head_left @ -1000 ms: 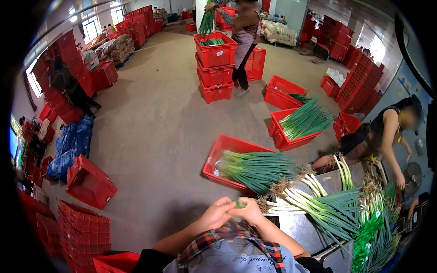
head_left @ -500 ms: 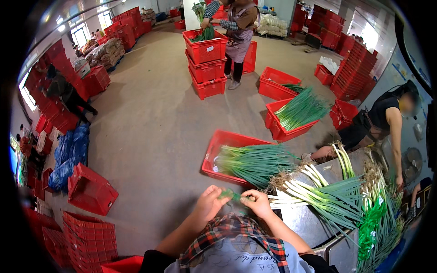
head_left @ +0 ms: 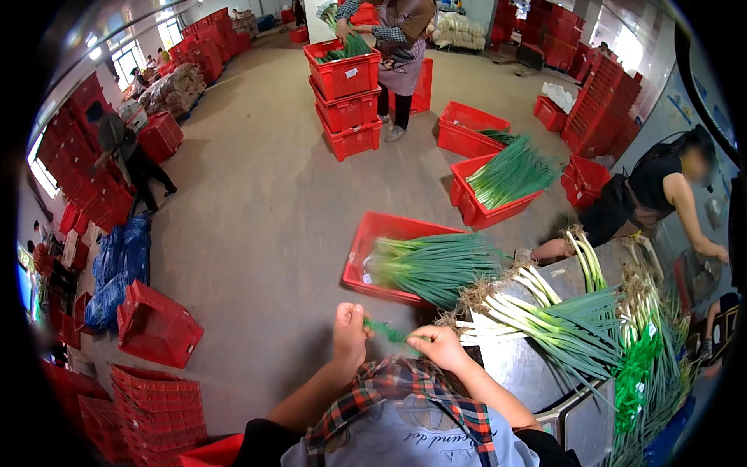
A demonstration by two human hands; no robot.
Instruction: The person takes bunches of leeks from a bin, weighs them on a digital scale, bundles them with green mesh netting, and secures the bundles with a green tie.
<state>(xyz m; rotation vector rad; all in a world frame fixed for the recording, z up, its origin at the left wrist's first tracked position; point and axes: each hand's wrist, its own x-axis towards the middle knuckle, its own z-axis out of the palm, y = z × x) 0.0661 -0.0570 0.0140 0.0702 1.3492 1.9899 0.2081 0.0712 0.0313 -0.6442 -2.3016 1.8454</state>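
Observation:
A thin strip of green mesh-like plastic point(head_left: 387, 332) is stretched between my two hands, in front of my plaid apron. My left hand point(head_left: 352, 336) is closed in a fist around one end, thumb up. The other end is pinched between thumb and fingers of my right hand point(head_left: 440, 345). Just beyond my hands lies a red crate point(head_left: 359, 247) filled with long green onions point(head_left: 436, 265). To the right of my right hand, more green onions with roots and white stalks point(head_left: 513, 315) rest on a metal table point(head_left: 507, 373).
A bundle of green plastic point(head_left: 634, 385) lies over onions at the table's right. A co-worker point(head_left: 654, 191) bends there; another person point(head_left: 401, 58) stands behind stacked red crates point(head_left: 350, 113). Two onion crates point(head_left: 467, 206) stand farther out, and an overturned red crate point(head_left: 156, 323) lies left.
My left hand has turned more upright and drawn away from the right, stretching the green strip. The co-worker's arm at right has swung outward. The far person's hands have shifted over the crate.

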